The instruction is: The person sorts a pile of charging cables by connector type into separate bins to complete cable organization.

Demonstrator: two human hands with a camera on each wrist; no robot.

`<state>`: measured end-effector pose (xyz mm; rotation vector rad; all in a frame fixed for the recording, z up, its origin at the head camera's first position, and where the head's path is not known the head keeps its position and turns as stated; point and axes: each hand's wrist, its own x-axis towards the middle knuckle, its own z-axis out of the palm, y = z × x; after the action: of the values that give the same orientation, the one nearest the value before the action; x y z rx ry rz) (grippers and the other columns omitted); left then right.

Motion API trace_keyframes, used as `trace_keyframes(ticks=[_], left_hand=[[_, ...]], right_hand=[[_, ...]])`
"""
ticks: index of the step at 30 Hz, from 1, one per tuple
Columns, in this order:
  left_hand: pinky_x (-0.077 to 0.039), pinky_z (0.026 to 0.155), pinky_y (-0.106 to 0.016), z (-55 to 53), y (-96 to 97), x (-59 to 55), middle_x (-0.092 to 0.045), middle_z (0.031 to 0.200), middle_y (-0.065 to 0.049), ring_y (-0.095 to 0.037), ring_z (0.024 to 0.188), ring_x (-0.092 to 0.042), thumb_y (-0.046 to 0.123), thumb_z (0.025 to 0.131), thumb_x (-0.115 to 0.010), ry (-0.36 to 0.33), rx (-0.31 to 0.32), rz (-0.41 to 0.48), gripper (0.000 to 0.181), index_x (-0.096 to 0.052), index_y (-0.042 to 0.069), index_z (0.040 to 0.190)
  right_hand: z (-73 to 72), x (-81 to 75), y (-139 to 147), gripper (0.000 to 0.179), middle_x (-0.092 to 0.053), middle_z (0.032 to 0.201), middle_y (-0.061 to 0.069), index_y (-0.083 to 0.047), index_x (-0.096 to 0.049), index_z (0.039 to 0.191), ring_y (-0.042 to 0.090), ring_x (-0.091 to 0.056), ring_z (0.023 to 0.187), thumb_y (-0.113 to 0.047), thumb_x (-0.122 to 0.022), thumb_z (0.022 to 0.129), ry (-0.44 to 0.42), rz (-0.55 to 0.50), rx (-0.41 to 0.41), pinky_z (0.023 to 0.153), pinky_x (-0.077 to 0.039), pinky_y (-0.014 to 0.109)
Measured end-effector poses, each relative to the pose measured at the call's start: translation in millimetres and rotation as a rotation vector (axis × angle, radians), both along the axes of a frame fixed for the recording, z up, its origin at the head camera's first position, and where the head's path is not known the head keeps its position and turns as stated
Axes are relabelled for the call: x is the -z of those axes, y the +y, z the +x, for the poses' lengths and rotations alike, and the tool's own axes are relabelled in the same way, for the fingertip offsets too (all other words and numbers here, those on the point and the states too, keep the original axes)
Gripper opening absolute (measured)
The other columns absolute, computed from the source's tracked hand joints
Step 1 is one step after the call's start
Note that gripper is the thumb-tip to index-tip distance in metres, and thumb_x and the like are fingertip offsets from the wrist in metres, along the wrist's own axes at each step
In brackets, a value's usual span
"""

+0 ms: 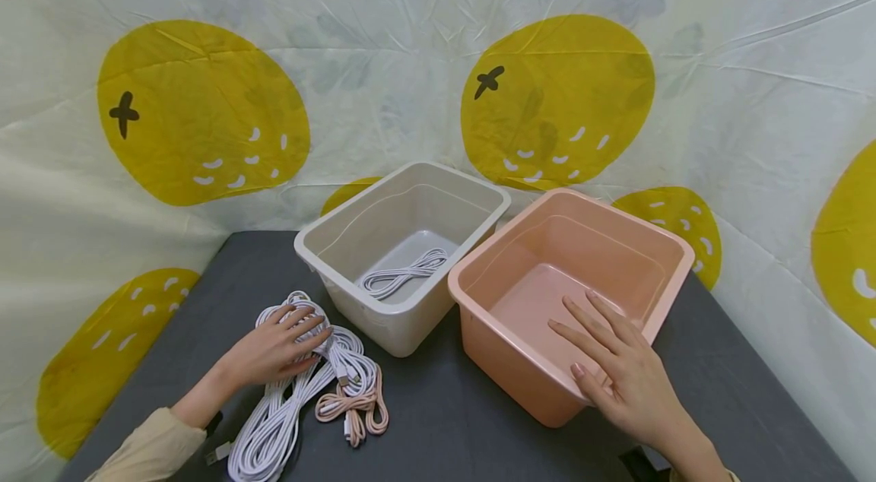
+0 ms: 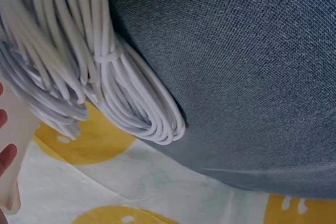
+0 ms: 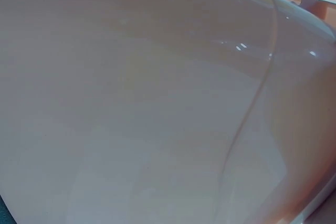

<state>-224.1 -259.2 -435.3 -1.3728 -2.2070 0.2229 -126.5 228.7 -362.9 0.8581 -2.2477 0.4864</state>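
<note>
My left hand (image 1: pixel 277 349) lies over a heap of coiled white cables (image 1: pixel 267 429), its fingers spread and nearly straight across the upper coils. Beside this heap is a bundled pink cable (image 1: pixel 352 404). The left wrist view shows tied white cable loops (image 2: pixel 142 98) up close, with some fingertips (image 2: pixel 6 158) at the left edge. My right hand (image 1: pixel 630 387) is at the near right side of a pink bin (image 1: pixel 506 368), straight fingers reaching over its rim and palm down. That bin's smooth wall (image 3: pixel 131 98) fills most of the right wrist view.
Left of the pink bin stands a beige bin (image 1: pixel 383 326) with a coiled white cable (image 1: pixel 404 273) on its floor. Both bins sit on a dark cloth-covered table (image 1: pixel 452 421). A white curtain with yellow fruit prints (image 1: pixel 383 117) hangs behind.
</note>
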Motion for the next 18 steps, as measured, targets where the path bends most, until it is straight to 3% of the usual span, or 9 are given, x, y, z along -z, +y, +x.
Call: trace_keyframes(ticks=[8, 15, 18], left_hand=[[-0.041, 0.084, -0.052, -4.7, 0.3, 6.9, -0.059, 0.118, -0.008, -0.03, 0.11, -0.053, 0.046, 0.081, -0.057, -0.047, -0.005, -0.027, 0.047, -0.057, 0.019, 0.12], [-0.039, 0.086, -0.052, -7.8, 2.2, 11.4, -0.059, 0.119, -0.007, -0.03, 0.111, -0.053, 0.051, 0.088, -0.043, -0.043, -0.008, -0.03, 0.046, -0.056, 0.022, 0.121], [-0.039, 0.086, -0.052, -9.5, 2.8, 13.2, -0.059, 0.118, -0.006, -0.03, 0.111, -0.053, 0.051, 0.087, -0.043, -0.05, -0.004, -0.033, 0.046, -0.055, 0.023, 0.121]], right_hand=[[0.3, 0.3, 0.4, 0.042, -0.042, 0.138, 0.004, -0.017, -0.058, 0.119, 0.022, -0.026, 0.134, -0.041, -0.036, 0.092, -0.003, 0.0, 0.003, 0.111, -0.008, 0.023], [0.2, 1.0, 0.4, 0.043, -0.044, 0.136, 0.007, -0.017, -0.058, 0.119, 0.022, -0.026, 0.134, -0.041, -0.035, 0.092, 0.003, 0.0, 0.003, 0.111, -0.008, 0.023], [0.2, 1.2, 0.4, 0.043, -0.043, 0.137, 0.006, -0.017, -0.058, 0.119, 0.022, -0.026, 0.134, -0.041, -0.035, 0.092, 0.002, 0.0, 0.004, 0.111, -0.007, 0.023]])
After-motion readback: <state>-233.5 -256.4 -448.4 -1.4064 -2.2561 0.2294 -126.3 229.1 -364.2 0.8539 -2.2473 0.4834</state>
